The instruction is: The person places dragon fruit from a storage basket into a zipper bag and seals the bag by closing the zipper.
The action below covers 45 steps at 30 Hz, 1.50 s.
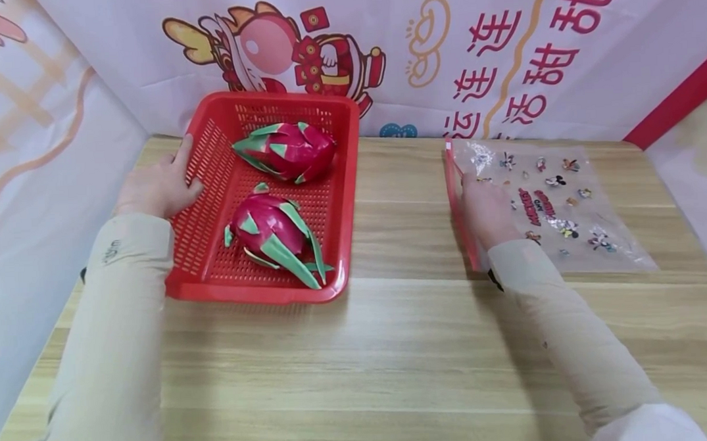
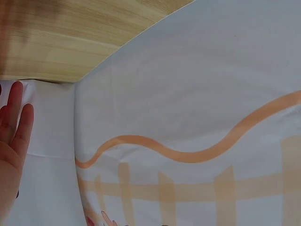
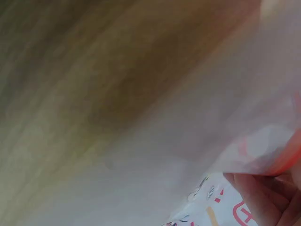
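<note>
A red plastic basket (image 1: 355,201) stands on the left of the table in the head view, holding two dragon fruits: one upper (image 1: 303,147) and one lower (image 1: 267,224). Against the basket's left rim rests my left hand (image 1: 156,186), its fingers fairly straight, as the left wrist view also shows. On the right lies a clear zip bag (image 1: 566,204) printed with small cartoon figures. My right hand (image 1: 489,208) pinches its red zip edge. Curled fingers (image 3: 263,197) hold that edge in the right wrist view, where the bag is blurred.
A light wood table (image 1: 406,350) carries everything. Behind it hangs a white printed cloth (image 1: 406,67) with cartoon art and red lettering, and a similar cloth (image 2: 188,94) runs along the left side. A red strip (image 1: 680,94) edges the right side.
</note>
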Motion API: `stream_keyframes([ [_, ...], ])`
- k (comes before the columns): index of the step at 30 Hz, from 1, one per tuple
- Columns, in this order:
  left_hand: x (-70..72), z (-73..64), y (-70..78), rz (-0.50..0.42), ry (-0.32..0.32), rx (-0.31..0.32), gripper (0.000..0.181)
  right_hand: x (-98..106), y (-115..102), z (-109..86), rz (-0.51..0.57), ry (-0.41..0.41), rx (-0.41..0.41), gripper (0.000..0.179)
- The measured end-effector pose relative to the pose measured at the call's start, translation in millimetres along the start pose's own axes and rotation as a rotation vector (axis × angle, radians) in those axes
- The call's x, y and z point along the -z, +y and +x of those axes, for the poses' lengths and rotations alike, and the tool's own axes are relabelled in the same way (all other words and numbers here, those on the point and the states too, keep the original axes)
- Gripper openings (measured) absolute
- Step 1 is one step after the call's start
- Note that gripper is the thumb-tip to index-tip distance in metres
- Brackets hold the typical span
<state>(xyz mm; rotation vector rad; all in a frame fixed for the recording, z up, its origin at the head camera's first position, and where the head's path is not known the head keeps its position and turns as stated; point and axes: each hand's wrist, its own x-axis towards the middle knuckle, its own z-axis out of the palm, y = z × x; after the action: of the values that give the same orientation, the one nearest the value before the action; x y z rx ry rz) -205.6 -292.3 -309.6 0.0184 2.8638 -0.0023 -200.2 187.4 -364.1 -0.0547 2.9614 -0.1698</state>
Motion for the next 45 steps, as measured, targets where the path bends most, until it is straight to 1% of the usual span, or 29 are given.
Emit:
stream_keyframes([
  [1, 0.1, 0.1, -0.1, 0.000, -0.001, 0.004, 0.081, -0.2, -0.5, -0.6, -0.029, 0.011, 0.013, 0.027],
  [3, 0.3, 0.1, 0.1, 0.003, -0.007, 0.011, 0.081, -1.2, -1.3, -2.3, -0.047, 0.026, 0.018, 0.024],
  [5, 0.5, 0.1, 0.9, 0.007, -0.011, 0.015, 0.081, -3.9, -1.5, -4.5, -0.047, 0.044, 0.008, 0.026],
  [6, 0.6, 0.2, 1.2, 0.008, -0.013, 0.017, 0.081, -5.5, -1.6, -5.7, -0.034, 0.059, 0.005, 0.030],
  [10, 1.0, 0.0, 2.1, 0.000, -0.019, 0.018, 0.081, -11.8, -2.6, -11.0, 0.037, 0.114, -0.003, 0.056],
  [12, 0.9, -0.3, 1.7, -0.005, -0.016, 0.014, 0.081, -13.5, -2.8, -13.8, 0.046, 0.122, 0.018, 0.064],
  [13, 0.9, -0.4, 1.4, -0.008, -0.014, 0.013, 0.082, -14.1, -2.9, -15.3, 0.033, 0.125, 0.034, 0.064],
  [16, 0.6, -0.8, 0.9, -0.008, -0.003, 0.005, 0.081, -15.0, -2.2, -19.0, 0.021, 0.128, 0.072, 0.061],
  [18, 0.7, -0.9, 0.6, -0.010, -0.001, 0.004, 0.082, -14.5, -2.3, -20.3, 0.044, 0.132, 0.081, 0.057],
  [20, 0.8, -0.7, 0.8, -0.015, 0.000, 0.008, 0.082, -13.7, -2.1, -21.3, 0.088, 0.148, 0.079, 0.050],
  [23, 0.7, -0.2, 0.7, -0.021, 0.003, 0.009, 0.082, -11.3, -2.4, -23.3, 0.120, 0.180, 0.069, 0.037],
  [24, 0.6, -0.1, 0.6, -0.022, 0.003, 0.010, 0.082, -11.0, -1.9, -24.2, 0.118, 0.201, 0.071, 0.032],
  [26, 0.5, 0.2, 0.7, -0.020, 0.003, 0.010, 0.082, -10.0, -1.5, -26.2, 0.096, 0.234, 0.079, 0.027],
  [29, 0.3, -0.1, 0.4, -0.014, 0.002, 0.007, 0.082, -9.5, -1.3, -29.6, 0.060, 0.271, 0.095, 0.026],
  [33, -0.5, 1.0, 2.3, -0.015, 0.000, 0.002, 0.082, -9.3, 1.4, -33.8, 0.005, 0.321, 0.103, 0.035],
  [36, -0.6, 1.9, 3.4, -0.018, -0.003, -0.006, 0.082, -8.8, 2.7, -36.4, -0.002, 0.317, 0.100, 0.045],
  [39, -0.2, 1.7, 2.5, -0.018, -0.004, -0.019, 0.082, -8.0, 1.0, -38.6, 0.037, 0.267, 0.102, 0.054],
  [41, 0.2, 1.0, 1.2, -0.020, -0.005, -0.024, 0.082, -7.6, -0.9, -39.6, 0.065, 0.233, 0.103, 0.056],
  [43, 0.2, 0.6, -0.2, -0.023, -0.005, -0.027, 0.081, -7.4, -2.6, -40.5, 0.089, 0.232, 0.103, 0.052],
  [45, -0.1, 0.9, -1.1, -0.025, -0.008, -0.025, 0.081, -6.8, -3.5, -41.8, 0.094, 0.241, 0.090, 0.044],
])
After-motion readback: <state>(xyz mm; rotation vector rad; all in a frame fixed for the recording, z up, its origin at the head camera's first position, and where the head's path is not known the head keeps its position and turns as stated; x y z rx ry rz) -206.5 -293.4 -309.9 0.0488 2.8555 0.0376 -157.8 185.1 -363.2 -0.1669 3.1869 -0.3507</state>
